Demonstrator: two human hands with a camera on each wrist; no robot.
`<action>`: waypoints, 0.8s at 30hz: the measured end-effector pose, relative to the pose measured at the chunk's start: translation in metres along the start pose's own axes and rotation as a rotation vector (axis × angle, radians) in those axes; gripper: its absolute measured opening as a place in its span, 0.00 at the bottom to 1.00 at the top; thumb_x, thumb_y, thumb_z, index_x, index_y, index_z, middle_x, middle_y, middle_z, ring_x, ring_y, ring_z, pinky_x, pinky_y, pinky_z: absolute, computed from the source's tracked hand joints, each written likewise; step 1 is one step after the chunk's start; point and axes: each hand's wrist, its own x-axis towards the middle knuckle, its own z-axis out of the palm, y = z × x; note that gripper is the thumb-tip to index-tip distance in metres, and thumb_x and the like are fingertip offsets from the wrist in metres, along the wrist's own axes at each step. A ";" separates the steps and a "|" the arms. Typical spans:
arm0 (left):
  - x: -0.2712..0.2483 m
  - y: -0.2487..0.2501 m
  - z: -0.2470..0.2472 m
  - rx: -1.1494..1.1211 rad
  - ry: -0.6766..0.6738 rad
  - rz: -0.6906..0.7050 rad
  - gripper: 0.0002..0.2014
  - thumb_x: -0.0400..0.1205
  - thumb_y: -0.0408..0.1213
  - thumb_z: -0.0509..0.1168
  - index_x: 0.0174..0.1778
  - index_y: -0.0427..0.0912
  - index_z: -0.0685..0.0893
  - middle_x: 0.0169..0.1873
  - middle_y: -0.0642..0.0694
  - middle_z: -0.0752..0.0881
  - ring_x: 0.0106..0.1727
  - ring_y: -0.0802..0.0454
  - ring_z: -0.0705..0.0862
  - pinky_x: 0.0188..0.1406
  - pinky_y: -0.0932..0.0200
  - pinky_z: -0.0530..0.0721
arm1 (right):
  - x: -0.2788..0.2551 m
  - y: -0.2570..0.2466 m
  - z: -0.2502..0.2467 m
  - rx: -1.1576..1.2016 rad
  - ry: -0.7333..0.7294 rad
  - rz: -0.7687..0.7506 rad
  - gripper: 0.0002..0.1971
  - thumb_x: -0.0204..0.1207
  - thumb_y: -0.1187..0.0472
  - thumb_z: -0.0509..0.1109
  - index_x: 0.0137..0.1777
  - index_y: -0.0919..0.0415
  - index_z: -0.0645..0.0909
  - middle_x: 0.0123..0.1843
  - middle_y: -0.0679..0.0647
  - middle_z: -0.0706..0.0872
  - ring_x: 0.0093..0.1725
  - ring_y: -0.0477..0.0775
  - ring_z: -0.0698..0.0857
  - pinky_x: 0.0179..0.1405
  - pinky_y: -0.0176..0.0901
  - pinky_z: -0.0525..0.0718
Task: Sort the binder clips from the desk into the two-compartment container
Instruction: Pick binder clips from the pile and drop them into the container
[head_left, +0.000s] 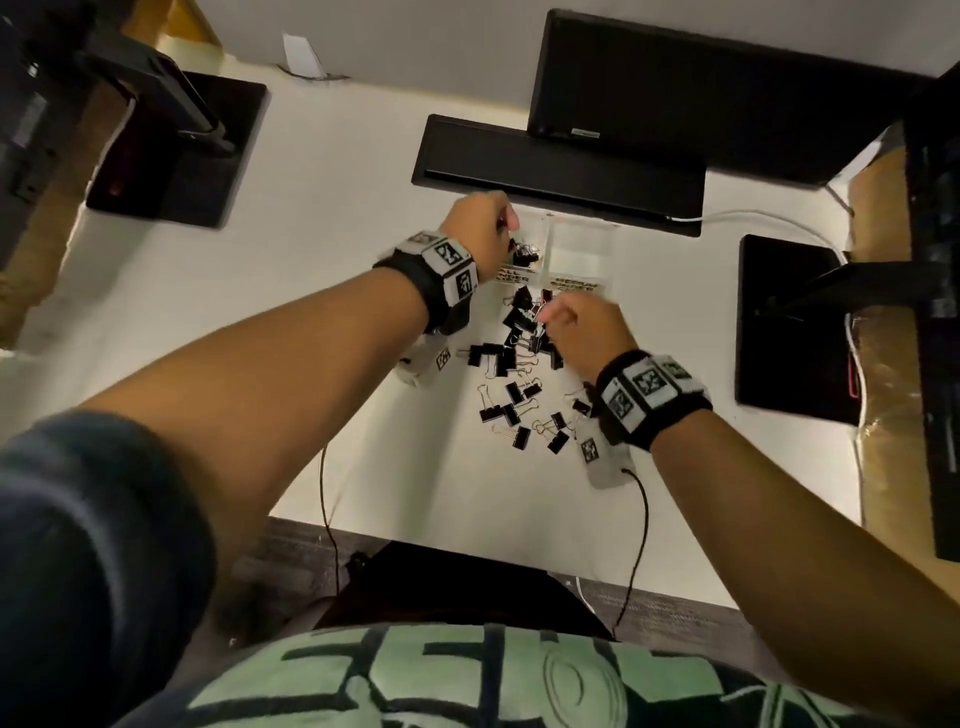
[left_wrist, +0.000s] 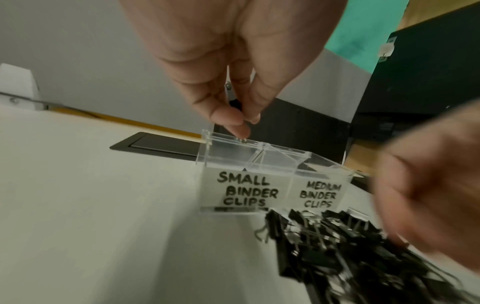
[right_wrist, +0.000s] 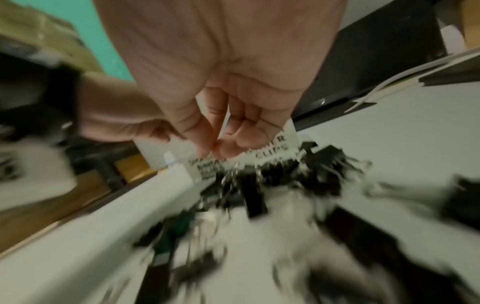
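Observation:
A clear two-compartment container (head_left: 582, 231) stands on the white desk, labelled SMALL BINDER CLIPS (left_wrist: 246, 191) on the left and MEDIUM on the right. A few black clips (head_left: 522, 254) lie in the small compartment. My left hand (head_left: 510, 221) hovers over that compartment and pinches a small black clip (left_wrist: 235, 103) between thumb and fingers (left_wrist: 228, 117). In front of the container lies a pile of black binder clips (head_left: 519, 353). My right hand (head_left: 548, 314) is low over the pile, fingertips (right_wrist: 205, 151) pinched on a clip's wire handle; that view is blurred.
A black keyboard (head_left: 556, 171) and monitor (head_left: 701, 88) sit right behind the container. Black stand bases flank the work area at left (head_left: 176, 150) and right (head_left: 789, 322). A white cable (head_left: 753, 215) runs along the back right. The desk's front edge (head_left: 467, 545) is near my body.

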 end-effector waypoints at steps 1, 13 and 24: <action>0.007 0.002 -0.001 0.025 -0.020 -0.006 0.13 0.81 0.25 0.57 0.52 0.42 0.83 0.56 0.43 0.85 0.55 0.46 0.85 0.57 0.52 0.84 | -0.010 0.005 0.007 -0.029 -0.047 -0.008 0.10 0.81 0.66 0.60 0.51 0.61 0.83 0.53 0.53 0.84 0.47 0.46 0.80 0.51 0.37 0.81; -0.028 -0.001 0.029 0.063 -0.071 0.152 0.11 0.80 0.27 0.61 0.56 0.42 0.80 0.58 0.44 0.78 0.52 0.48 0.82 0.56 0.60 0.82 | -0.038 0.023 0.047 -0.099 -0.088 0.008 0.12 0.75 0.66 0.68 0.58 0.59 0.79 0.59 0.54 0.78 0.53 0.50 0.81 0.49 0.37 0.78; -0.070 -0.015 0.080 0.197 -0.220 0.087 0.13 0.80 0.38 0.66 0.58 0.39 0.80 0.58 0.41 0.78 0.58 0.43 0.79 0.59 0.47 0.83 | -0.019 0.042 0.006 0.587 0.107 0.357 0.18 0.74 0.73 0.65 0.62 0.60 0.77 0.42 0.50 0.79 0.42 0.54 0.82 0.41 0.44 0.84</action>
